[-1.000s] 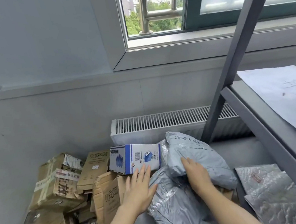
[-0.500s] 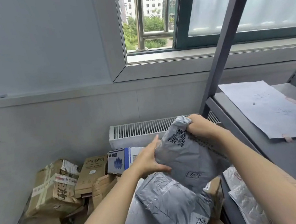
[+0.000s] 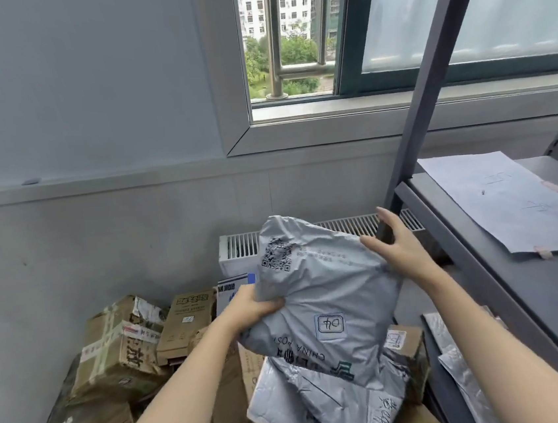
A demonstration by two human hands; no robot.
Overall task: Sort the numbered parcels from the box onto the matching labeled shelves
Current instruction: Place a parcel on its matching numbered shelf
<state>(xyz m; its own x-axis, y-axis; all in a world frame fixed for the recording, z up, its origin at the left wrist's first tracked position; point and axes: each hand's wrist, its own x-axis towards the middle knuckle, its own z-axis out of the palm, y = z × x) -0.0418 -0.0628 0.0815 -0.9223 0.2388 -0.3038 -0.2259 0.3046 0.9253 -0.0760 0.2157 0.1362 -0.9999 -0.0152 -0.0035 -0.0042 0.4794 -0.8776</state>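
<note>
I hold a grey plastic mailer parcel (image 3: 327, 295) up above the pile, its face turned toward me. A QR code sits near its top and a hand-written "04" in a box near its lower middle. My left hand (image 3: 251, 309) grips the parcel's left edge, thumb on the front. My right hand (image 3: 396, 245) rests against the parcel's upper right edge with fingers spread and straight. The grey metal shelf (image 3: 527, 292) stands to the right, with a white paper label (image 3: 507, 201) taped on its surface.
Below lies a pile of parcels: several brown cardboard boxes (image 3: 123, 345), a blue-and-white box (image 3: 232, 290) and more grey mailers (image 3: 326, 409). A white radiator (image 3: 240, 249) runs along the wall. Silver mailers (image 3: 460, 375) lie on the lower shelf level. The shelf's upright post (image 3: 428, 68) rises at right.
I picked the grey mailer off the pile, lifted it and turned it so the "04" mark faces me. My right hand moved from gripping the top corner to resting flat on the right edge.
</note>
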